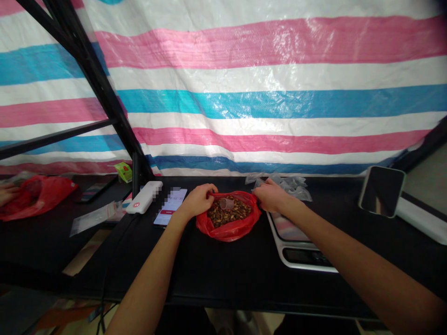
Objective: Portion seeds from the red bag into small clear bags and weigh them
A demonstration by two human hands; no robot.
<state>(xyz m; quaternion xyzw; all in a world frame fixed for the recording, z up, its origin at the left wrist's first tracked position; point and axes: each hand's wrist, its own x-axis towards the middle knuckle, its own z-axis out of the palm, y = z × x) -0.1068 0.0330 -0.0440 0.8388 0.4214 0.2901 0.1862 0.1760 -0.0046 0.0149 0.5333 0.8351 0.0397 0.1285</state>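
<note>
A red plastic bag stands on the black table with its mouth spread. Inside is a heap of small brown seed-like pieces, and a small clear plastic cup rests on top of them. My left hand has its fingers closed on the bag's left rim. On the other side, my right hand pinches the right rim. A kitchen scale sits right of the bag, partly covered by my right forearm.
Clear plastic bags lie behind the scale. A lit phone and a white power bank are at left. A dark-screened device stands at right. Far left, another person's hand touches another red bag. A striped sheet hangs behind.
</note>
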